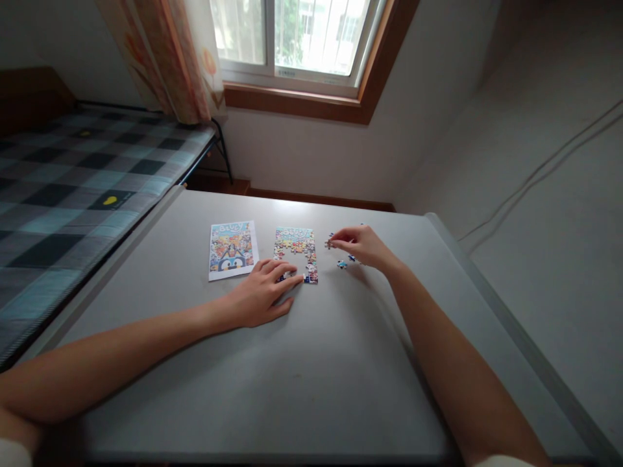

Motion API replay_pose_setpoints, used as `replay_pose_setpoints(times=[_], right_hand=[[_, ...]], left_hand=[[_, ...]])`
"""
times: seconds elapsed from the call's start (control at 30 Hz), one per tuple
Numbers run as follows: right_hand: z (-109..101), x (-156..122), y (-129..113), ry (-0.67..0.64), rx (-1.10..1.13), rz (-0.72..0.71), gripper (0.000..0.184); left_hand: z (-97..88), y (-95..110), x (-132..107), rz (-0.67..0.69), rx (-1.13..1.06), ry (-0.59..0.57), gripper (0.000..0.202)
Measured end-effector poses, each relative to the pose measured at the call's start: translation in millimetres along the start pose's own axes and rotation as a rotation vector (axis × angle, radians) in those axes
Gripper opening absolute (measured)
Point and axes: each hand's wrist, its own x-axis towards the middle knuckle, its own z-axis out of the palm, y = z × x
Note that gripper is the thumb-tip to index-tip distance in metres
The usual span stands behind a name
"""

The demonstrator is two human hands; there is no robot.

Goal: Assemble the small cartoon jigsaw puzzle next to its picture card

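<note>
- Grey, matte table (311,363) fills the near part of the view. It is smooth, with a raised rim along its right edge, and both our bare forearms run across it toward the far side.
- Our left hand (260,295) lies palm down, a little left of centre. Its fingers (280,267) are loosely spread and flat, with the tips on the near left corner of the partly built puzzle (294,243).
- That puzzle is a thin, flat cardboard sheet printed in many busy colours. Its long axis runs near to far, and an open notch cuts into its near edge between two finished columns.
- Small loose pieces (342,264), bluish and knobbly, lie just right of the puzzle, beside our right hand.
- Our right hand (363,246) hovers just right of the puzzle. Thumb and forefinger pinch a puzzle piece (329,244), and the other fingers curl behind.
- The pinched piece points left and sits just off the puzzle's right edge, apart from it. The notch lies to the near left of those fingertips, and the right hand is the nearer one to it.
- A glossy reference picture (232,248) lies flat, just left of the puzzle, upright in format.
- On the far left stands a bed (73,188) with a checked grey and black mattress.
- Beyond hang a peach floral curtain (170,58) and a wood-framed window (296,35).
</note>
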Motion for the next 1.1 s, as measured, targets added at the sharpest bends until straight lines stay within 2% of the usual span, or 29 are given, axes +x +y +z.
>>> replay_pose_setpoints(times=[0.13,0.33,0.5,0.7,0.8,1.1], right_hand=[[29.1,14.3,-16.6,-0.051,-0.012,0.024,0.011],[54.2,19.6,-14.6,-0.099,-0.062,0.040,0.012],[57.4,13.4,-16.8,-0.045,-0.126,0.031,0.008],[59.7,7.0,-16.0,0.060,-0.181,-0.090,0.006],[62.9,3.8,-13.3,0.052,-0.182,-0.134,0.011],[65.1,3.1,-10.7,0.019,-0.123,-0.142,0.007]], left_hand=[[0.5,-0.2,-0.4,-0.005,0.000,0.002,0.044],[0.4,0.3,0.1,-0.004,0.010,-0.005,0.044],[-0.2,0.5,0.5,0.001,0.012,-0.009,0.044],[0.0,0.1,0.3,0.001,0.011,-0.001,0.043],[-0.3,0.3,0.6,0.000,0.003,0.008,0.043],[0.6,0.1,0.5,0.001,-0.010,0.014,0.043]])
